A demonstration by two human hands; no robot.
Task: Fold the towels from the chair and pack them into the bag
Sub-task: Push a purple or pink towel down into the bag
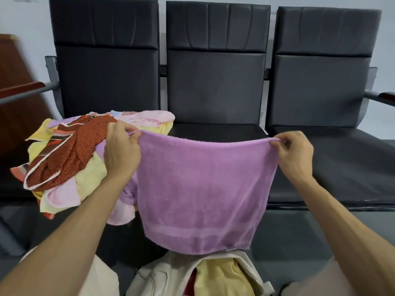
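A purple towel (201,189) hangs spread out in front of me. My left hand (120,150) pinches its upper left corner and my right hand (294,155) pinches its upper right corner, with the top edge stretched between them. A heap of unfolded towels (70,159) in red, yellow and pink lies on the left seat of the chair row. Below the hanging towel stands a white bag (171,276), open at the top, with a yellow towel (222,280) inside it.
The row of three black padded chairs (215,92) runs across the view; the middle and right seats are bare. Metal armrests with wooden tops stick out at both ends. A brown wooden panel (19,99) stands at the far left.
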